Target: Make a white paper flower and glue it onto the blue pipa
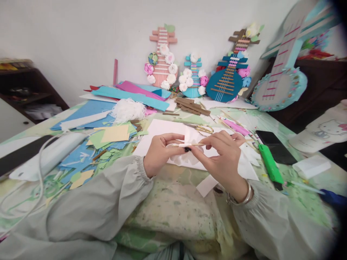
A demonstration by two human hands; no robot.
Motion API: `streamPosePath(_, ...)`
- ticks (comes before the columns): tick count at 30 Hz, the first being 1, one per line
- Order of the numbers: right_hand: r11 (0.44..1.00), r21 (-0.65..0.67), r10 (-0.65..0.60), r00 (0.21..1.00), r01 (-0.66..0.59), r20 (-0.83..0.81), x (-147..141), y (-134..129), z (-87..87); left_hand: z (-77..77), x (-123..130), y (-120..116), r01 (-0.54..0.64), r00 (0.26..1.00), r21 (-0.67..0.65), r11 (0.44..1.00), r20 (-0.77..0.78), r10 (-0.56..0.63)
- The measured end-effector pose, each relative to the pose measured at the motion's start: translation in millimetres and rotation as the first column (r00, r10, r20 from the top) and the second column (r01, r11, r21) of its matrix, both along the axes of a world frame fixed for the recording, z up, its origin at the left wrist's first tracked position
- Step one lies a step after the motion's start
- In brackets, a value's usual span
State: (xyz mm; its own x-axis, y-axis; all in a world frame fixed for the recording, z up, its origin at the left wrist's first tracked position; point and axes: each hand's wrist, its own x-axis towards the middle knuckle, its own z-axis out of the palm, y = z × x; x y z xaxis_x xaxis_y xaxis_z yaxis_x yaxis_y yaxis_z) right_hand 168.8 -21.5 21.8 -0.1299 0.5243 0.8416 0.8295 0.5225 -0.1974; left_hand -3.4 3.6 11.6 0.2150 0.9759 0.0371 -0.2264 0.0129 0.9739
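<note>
Left hand (162, 150) and right hand (224, 151) pinch one thin pale wooden stick (197, 144), its long axis crosswise between them, above the flat white paper sheet (162, 126) on the tabletop (300, 206).

Stick (197, 144) resting between left hand (166, 151) and right hand (225, 155) at centre, paper sheet (155, 129) lying beneath them on the bench (298, 206), scissors (198, 126) lying behind, scraps (115, 133) spreading at centre left, string bundle (128, 110) sitting behind scraps, model lutes (229, 83) standing at upper centre, tumbler (320, 128) standing right of phone (279, 148)

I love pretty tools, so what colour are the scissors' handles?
The handles are gold-coloured, best seen in the head view.
</note>
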Motion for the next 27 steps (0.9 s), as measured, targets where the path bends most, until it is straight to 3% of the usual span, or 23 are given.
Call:
streamPosePath(10, 1.000, -0.012, -0.019, 0.999, 0.019, 0.030, 0.0, -0.5, 0.7, -1.7, 0.7, 1.6, 0.010, 1.000, -0.050, 0.999, 0.011, -0.010)
streamPosePath(15, 0.999, -0.035, -0.018, 0.999, 0.019, 0.036, 1.0, 3.1, -2.4, -0.7, 0.7, 2.2, 0.007, 0.999, 0.006, 1.000, -0.054, -0.007)
streamPosePath(22, 0.976, -0.216, -0.033, 0.999, 0.036, 0.017, 4.8, 13.4, -14.6, -8.2, 2.5, 4.5, 0.007, 0.983, 0.022, 1.000, -0.186, -0.003)
streamPosePath(27, 0.948, -0.317, -0.027, 1.000, 0.027, 0.004, 4.9, 16.6, -21.0, -16.6, 5.3, 5.4, 0.004, 0.988, -0.106, 0.994, -0.150, -0.020)
